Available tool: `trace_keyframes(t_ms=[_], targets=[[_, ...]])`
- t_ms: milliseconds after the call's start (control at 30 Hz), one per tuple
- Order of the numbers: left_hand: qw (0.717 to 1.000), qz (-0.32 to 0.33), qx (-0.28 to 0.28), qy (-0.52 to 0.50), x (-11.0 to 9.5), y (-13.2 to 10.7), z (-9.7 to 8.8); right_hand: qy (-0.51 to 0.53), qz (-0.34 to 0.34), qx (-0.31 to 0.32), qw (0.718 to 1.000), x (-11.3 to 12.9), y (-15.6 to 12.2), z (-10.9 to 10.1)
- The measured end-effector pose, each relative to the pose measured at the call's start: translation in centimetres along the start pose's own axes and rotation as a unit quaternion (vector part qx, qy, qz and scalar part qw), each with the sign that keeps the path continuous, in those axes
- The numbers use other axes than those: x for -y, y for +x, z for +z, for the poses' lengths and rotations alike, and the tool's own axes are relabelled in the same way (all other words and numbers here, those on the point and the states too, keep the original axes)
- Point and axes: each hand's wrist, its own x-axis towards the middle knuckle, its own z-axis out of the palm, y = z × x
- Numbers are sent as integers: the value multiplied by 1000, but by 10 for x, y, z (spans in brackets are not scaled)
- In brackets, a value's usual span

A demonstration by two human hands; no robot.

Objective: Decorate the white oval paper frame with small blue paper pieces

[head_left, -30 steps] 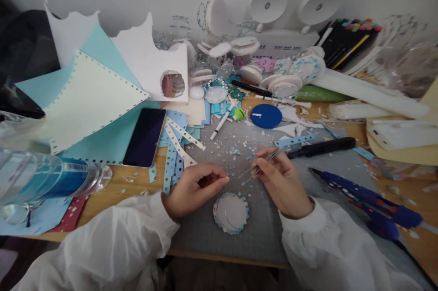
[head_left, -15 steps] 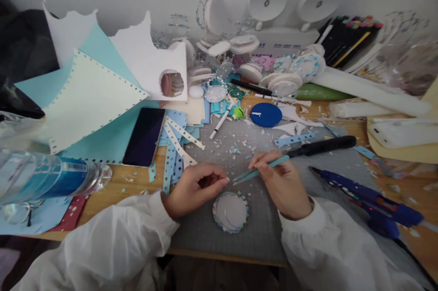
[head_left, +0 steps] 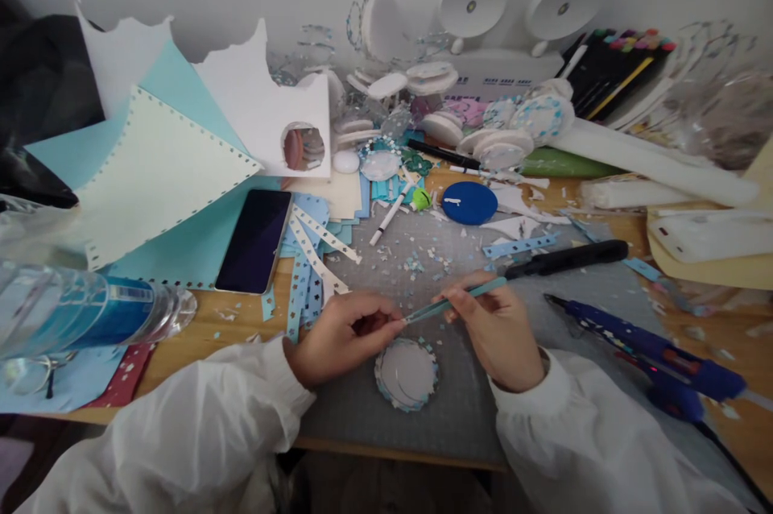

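My right hand (head_left: 498,329) pinches teal tweezers (head_left: 456,301), whose tips reach to the fingertips of my left hand (head_left: 341,333). My left hand's fingers are pressed together in a pinch on something too small to make out. Just below both hands a round white disc with a blue star-trimmed rim (head_left: 407,374) lies flat on the grey cutting mat (head_left: 423,425). Tiny paper stars and scraps (head_left: 416,260) are scattered over the mat beyond the hands.
A blue glue gun (head_left: 646,349) and a black knife (head_left: 564,258) lie right of the hands. A phone (head_left: 254,241), punched paper strips (head_left: 311,256), card sheets (head_left: 150,176) and a lying water bottle (head_left: 72,308) are on the left. A blue lid (head_left: 469,203), white pen (head_left: 392,213) and discs crowd the back.
The tweezers have turned and moved left until their tips meet my left hand's fingertips. My left hand and the disc have barely moved.
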Motion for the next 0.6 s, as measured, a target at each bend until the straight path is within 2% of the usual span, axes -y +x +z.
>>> trace_keyframes(t_ms=[600], targets=[[1000, 22, 4, 11, 0, -1, -1, -25, -2, -14, 1000, 0, -1, 1]])
